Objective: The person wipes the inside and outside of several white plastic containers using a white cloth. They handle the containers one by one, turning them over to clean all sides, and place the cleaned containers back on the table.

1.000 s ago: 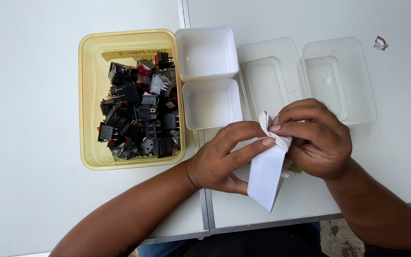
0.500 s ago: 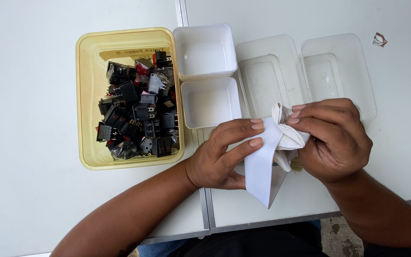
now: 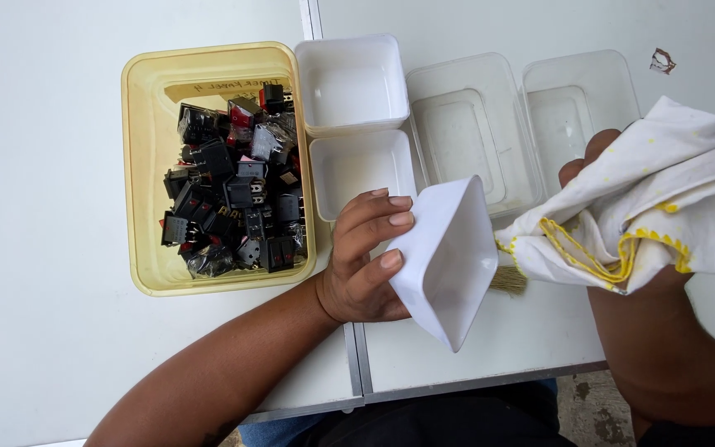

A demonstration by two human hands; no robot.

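A: In the head view, left hand [image 3: 366,265] grips a small white tub [image 3: 444,261], tilted in the air above the surface [image 3: 43,165] edge, mouth turned toward the cloth.
B: Right?
A: Right hand [image 3: 622,223] is closed around a white cloth with yellow trim [image 3: 647,207], just beside the tub.
B: Risk?
A: Tub likely slips from the fingertips over the edge; trailing cloth might snag the clear containers [image 3: 523,116]. Yellow bin of black switches [image 3: 217,165] sits well apart.

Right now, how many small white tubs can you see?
3: two white tubs on the table, one behind the other, beside the yellow bin; a third in the left hand.
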